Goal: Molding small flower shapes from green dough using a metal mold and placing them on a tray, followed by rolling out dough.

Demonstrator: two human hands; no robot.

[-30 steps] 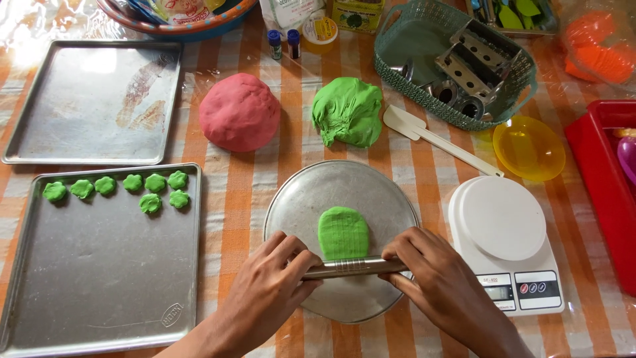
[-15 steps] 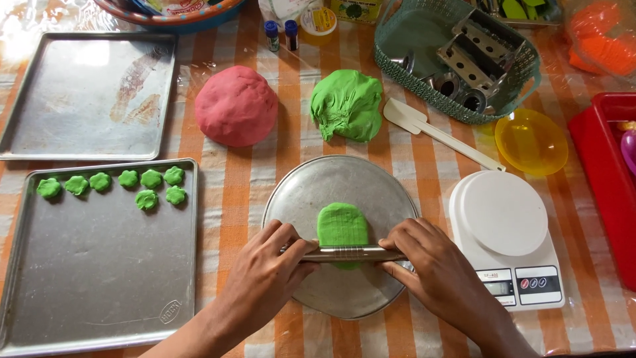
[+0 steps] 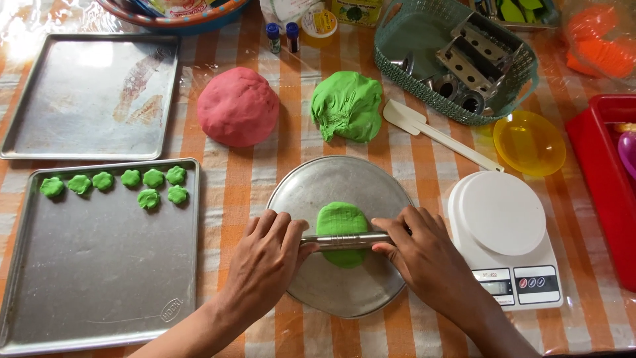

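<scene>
Dough (image 3: pixel 341 220), green and flattened, lies on my round metal plate (image 3: pixel 344 292) mid-desk. My left hand (image 3: pixel 265 262) and right hand (image 3: pixel 424 255) press the metal rolling pin (image 3: pixel 344 241) across it, grips loosely clenched.

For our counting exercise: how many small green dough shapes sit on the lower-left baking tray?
8: six in a row along the top edge of the tray, two just below it, small green dough shapes. None seem hidden.
</scene>
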